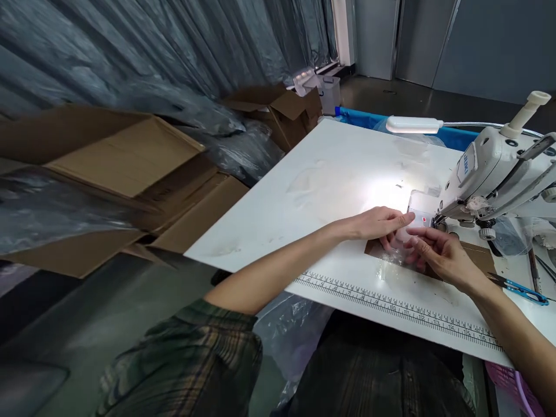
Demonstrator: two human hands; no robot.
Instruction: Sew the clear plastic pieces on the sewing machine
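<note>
By the needle end of a white sewing machine (482, 168), both my hands are close together over the table. My left hand (384, 225) reaches in with thumb and fingers pressed together on a thin, clear plastic piece (402, 236). Opposite it, my right hand (445, 255) has its fingers bent in a pinch at the near side of the same piece. Its outline is hard to make out against the white top. A brown flat piece (480, 256) lies beneath my hands. The lit machine plate carries a small red mark (424, 219).
A printed ruler (391, 307) runs along the near edge of the white table (269, 214). Blue thread snips (521, 288) lie at the right. A white lamp (414, 124) hangs over the far side. Open cardboard boxes (130, 150) stand on the left, beside plastic sheeting.
</note>
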